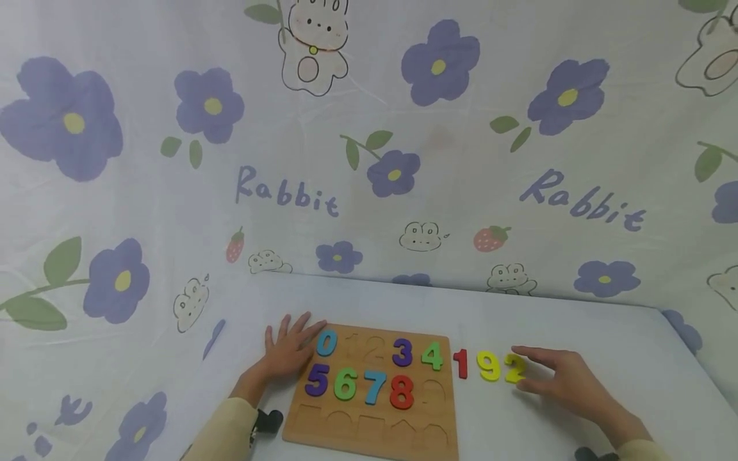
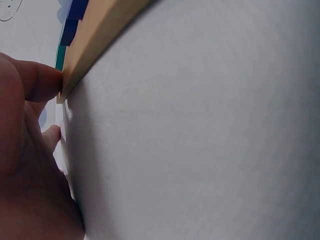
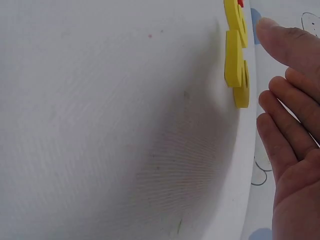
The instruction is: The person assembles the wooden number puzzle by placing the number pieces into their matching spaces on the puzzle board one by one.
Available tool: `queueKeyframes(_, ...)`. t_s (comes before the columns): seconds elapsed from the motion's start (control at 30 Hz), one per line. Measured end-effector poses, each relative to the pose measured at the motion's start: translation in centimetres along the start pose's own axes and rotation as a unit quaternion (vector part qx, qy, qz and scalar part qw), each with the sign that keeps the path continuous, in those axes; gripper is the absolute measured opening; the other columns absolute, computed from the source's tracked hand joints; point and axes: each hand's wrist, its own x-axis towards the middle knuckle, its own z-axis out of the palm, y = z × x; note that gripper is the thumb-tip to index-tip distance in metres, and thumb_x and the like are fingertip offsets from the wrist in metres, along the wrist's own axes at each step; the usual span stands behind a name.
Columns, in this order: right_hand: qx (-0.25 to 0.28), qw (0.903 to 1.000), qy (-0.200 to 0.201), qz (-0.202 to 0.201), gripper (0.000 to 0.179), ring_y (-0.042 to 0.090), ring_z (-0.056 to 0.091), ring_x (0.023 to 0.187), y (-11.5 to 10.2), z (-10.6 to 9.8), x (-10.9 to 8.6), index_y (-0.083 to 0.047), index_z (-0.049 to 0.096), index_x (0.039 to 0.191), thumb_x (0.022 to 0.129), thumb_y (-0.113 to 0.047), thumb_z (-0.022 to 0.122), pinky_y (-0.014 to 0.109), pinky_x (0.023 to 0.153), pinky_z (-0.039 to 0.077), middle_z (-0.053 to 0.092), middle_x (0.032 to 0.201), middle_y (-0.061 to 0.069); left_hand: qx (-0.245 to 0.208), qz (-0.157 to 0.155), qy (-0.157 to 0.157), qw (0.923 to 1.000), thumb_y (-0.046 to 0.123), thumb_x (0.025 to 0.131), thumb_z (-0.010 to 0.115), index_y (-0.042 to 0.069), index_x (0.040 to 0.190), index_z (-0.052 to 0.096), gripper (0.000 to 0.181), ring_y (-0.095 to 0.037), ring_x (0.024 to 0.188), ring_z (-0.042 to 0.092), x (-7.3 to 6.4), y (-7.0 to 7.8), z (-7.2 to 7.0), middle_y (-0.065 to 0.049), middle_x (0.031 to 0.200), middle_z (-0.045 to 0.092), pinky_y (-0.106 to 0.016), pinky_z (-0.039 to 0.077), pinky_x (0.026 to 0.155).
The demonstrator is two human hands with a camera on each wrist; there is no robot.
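A wooden number board [image 1: 334, 428] lies on the white table, with raised digits such as the blue 0 [image 1: 327, 343], purple 3 [image 1: 402, 353] and red 8 [image 1: 401, 392] in it. My left hand [image 1: 288, 352] rests at its upper left corner, fingers spread; in the left wrist view the thumb [image 2: 45, 80] touches the board's edge. To the right of the board lie a red 1 [image 1: 461, 363], a yellow 9 [image 1: 489, 365] and a yellow 2 [image 1: 515, 369]. My right hand [image 1: 567, 382] hovers around the 2, thumb and forefinger apart; the right wrist view shows its fingers relaxed, off the digit [image 3: 233, 60].
Recesses without digits show in the board's top row, at the right of the middle row and along the bottom row [image 1: 371, 426]. A white cloth [image 1: 369, 128] printed with flowers and rabbits hangs behind the table [image 1: 634, 358]. Dark wrist straps sit at both cuffs.
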Motion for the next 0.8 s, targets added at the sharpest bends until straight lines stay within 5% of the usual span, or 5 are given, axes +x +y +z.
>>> queueKeyframes(0.27, 0.013, 0.9999, 0.003, 0.006, 0.062, 0.039, 0.071, 0.133, 1.1, 0.8, 0.4, -0.013, 0.077, 0.137, 0.081, -0.027, 0.098, 0.058, 0.108, 0.058, 0.078, 0.138, 0.008, 0.001, 0.000, 0.004, 1.0000, 0.039, 0.113, 0.048, 0.031, 0.168, 0.046, 0.056, -0.054, 0.168, -0.004, 0.4, -0.7, 0.5, -0.014, 0.183, 0.021, -0.082, -0.016, 0.125)
queueKeyframes(0.8, 0.018, 0.9987, 0.022, 0.043, 0.060, 0.043, 0.068, 0.135, 1.2, 1.4, 0.4, -0.013, 0.075, 0.140, 0.084, -0.021, 0.095, 0.064, 0.109, 0.055, 0.077, 0.140, 0.010, 0.004, 0.001, 0.002, 1.0000, 0.028, 0.111, 0.050, 0.027, 0.168, 0.047, 0.057, -0.057, 0.167, -0.003, -0.2, 0.5, -0.3, -0.018, 0.182, 0.023, -0.083, -0.014, 0.124)
